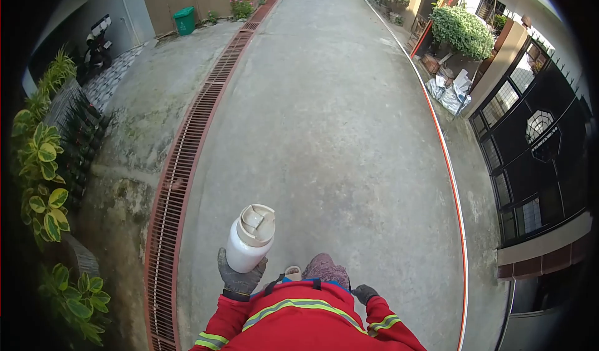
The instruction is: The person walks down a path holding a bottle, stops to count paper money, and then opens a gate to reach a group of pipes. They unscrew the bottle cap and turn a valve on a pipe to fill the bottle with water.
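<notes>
A white bottle with a beige lid stands tilted in my left hand, which wears a dark grey glove and grips it low around its side. My right hand, also in a dark glove, hangs by my right hip with its fingers curled; whether anything is inside them is hidden. Red sleeves with reflective bands cover both arms. Below the red jacket, a patterned trouser leg and a sandalled foot show.
A concrete lane runs ahead. Left of it lie a red drain grate, plants, a green bin and a motorcycle. On the right are an orange-white pipe, white sacks and a black gate.
</notes>
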Demonstrator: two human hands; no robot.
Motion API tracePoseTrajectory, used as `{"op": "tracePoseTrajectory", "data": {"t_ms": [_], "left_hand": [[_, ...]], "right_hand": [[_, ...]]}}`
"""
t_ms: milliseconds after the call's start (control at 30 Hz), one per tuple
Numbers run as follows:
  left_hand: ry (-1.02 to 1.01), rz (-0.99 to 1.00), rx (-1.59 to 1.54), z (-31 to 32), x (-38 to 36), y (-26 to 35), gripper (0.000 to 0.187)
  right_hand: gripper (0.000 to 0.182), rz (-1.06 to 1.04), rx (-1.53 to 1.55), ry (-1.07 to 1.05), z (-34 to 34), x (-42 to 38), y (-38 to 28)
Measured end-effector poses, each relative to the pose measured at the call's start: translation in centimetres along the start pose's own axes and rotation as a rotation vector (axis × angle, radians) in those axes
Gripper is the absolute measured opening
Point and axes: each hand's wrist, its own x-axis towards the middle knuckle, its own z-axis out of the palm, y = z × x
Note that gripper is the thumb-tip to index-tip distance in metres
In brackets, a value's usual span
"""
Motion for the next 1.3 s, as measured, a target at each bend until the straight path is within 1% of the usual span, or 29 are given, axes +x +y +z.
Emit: {"op": "tracePoseTrajectory", "data": {"t_ms": [33, 100, 133, 200, 267, 300, 333, 400, 433, 467, 533, 600, 667, 767, 833, 867, 900, 933, 967, 1000, 1033, 1067, 1100, 1133, 1167, 1200, 1233, 1267, 1300], "left_hand": [[-0.004, 0.018, 0.023, 2.5, 3.5, 1.0, 0.069], [-0.004, 0.039, 0.037, 7.7, 9.8, 2.3, 0.069], [-0.003, 0.043, 0.030, 9.8, 13.3, 3.0, 0.069], [-0.008, 0.049, 0.023, 13.0, 22.2, 4.1, 0.068], [0.008, 0.042, 0.023, 14.7, 30.0, 4.9, 0.068], [-0.014, 0.063, 0.005, 17.2, 34.2, 4.7, 0.068], [-0.009, 0.074, 0.002, 19.5, 37.3, 4.8, 0.068], [0.018, 0.091, 0.019, 23.7, 43.8, 7.0, 0.069], [0.038, 0.100, 0.013, 24.8, 47.4, 7.7, 0.069], [0.037, 0.106, -0.001, 26.7, 50.8, 8.1, 0.070], [0.017, 0.116, -0.022, 31.0, 57.0, 9.1, 0.071], [-0.004, 0.130, -0.026, 34.5, 64.0, 10.9, 0.072], [0.020, 0.126, -0.008, 37.6, 71.6, 12.4, 0.073], [0.048, 0.134, 0.008, 42.2, 83.0, 14.3, 0.073], [0.018, 0.109, 0.017, 47.3, 91.2, 17.3, 0.073], [0.002, 0.074, 0.002, 49.9, 94.7, 18.5, 0.073], [-0.011, 0.044, -0.013, 52.0, 98.1, 19.2, 0.073], [-0.023, 0.014, -0.028, 54.2, 101.4, 20.0, 0.073], [-0.040, -0.010, -0.019, 56.5, 105.2, 21.4, 0.073], [-0.034, -0.010, -0.005, 60.1, 108.4, 22.6, 0.073], [-0.028, -0.009, 0.008, 63.8, 111.7, 23.8, 0.073], [-0.033, -0.005, 0.017, 66.9, 114.8, 24.9, 0.072], [-0.035, -0.001, 0.022, 69.5, 118.2, 25.9, 0.072], [-0.034, 0.002, 0.022, 71.6, 121.9, 26.6, 0.071], [-0.044, 0.025, 0.052, 73.0, 125.8, 27.3, 0.069], [-0.037, 0.030, 0.066, 74.0, 129.6, 28.1, 0.068], [-0.034, 0.033, 0.080, 75.0, 133.7, 28.8, 0.067], [-0.030, 0.035, 0.085, 76.2, 137.3, 29.2, 0.066], [-0.027, 0.037, 0.091, 77.5, 141.0, 29.6, 0.066]], "right_hand": [[0.048, 0.061, 0.072, -0.004, 1.7, 1.5, 1.8], [0.046, 0.212, 0.327, -0.119, 0.6, 1.0, 2.1], [0.045, 0.273, 0.389, -0.162, -0.2, 2.6, 1.7], [0.044, 0.346, 0.460, -0.215, -3.8, 7.8, -0.6], [0.044, 0.319, 0.436, -0.236, -9.5, 14.8, -4.4], [0.043, 0.272, 0.397, -0.228, -13.7, 18.6, -6.5], [0.043, 0.155, 0.284, -0.211, -18.1, 22.7, -8.6], [0.043, -0.178, -0.075, -0.088, -29.1, 31.3, -13.9], [0.043, -0.307, -0.207, 0.035, -36.4, 35.5, -17.9], [0.046, -0.364, -0.281, 0.122, -45.5, 37.0, -23.5], [0.056, -0.173, 0.118, 0.290, -63.2, 35.1, -38.2], [0.052, -0.359, 0.152, 0.491, -75.7, 40.4, -47.7], [0.049, -0.559, 0.213, 0.625, -86.5, 42.2, -56.9], [0.046, -0.698, 0.282, 0.695, -96.7, 46.2, -65.7], [0.044, -0.709, 0.368, 0.658, -99.5, 51.4, -67.7], [0.044, -0.626, 0.411, 0.607, -100.0, 54.3, -67.5], [0.046, -0.468, 0.419, 0.498, -100.2, 57.1, -66.7], [0.041, -0.346, 0.431, 0.449, -99.1, 61.4, -64.5], [0.045, -0.306, 0.391, 0.402, -97.8, 64.7, -61.5], [0.054, -0.279, 0.251, 0.308, -95.8, 68.8, -57.0], [0.053, -0.084, 0.120, 0.068, -96.5, 68.2, -56.4], [0.055, 0.100, 0.070, -0.051, -96.6, 67.7, -55.8], [0.057, 0.191, 0.113, -0.079, -95.3, 68.8, -53.8], [0.055, 0.013, 0.016, -0.196, -92.4, 73.3, -49.0], [0.053, 0.247, 0.379, -0.208, -93.6, 72.5, -51.0], [0.052, 0.487, 0.737, -0.137, -94.7, 71.8, -52.9], [0.055, 0.402, 0.645, -0.235, -92.7, 78.1, -49.6], [0.055, 0.451, 0.647, -0.249, -96.2, 79.4, -52.6], [0.055, 0.397, 0.551, -0.273, -100.8, 82.1, -56.3]]}}
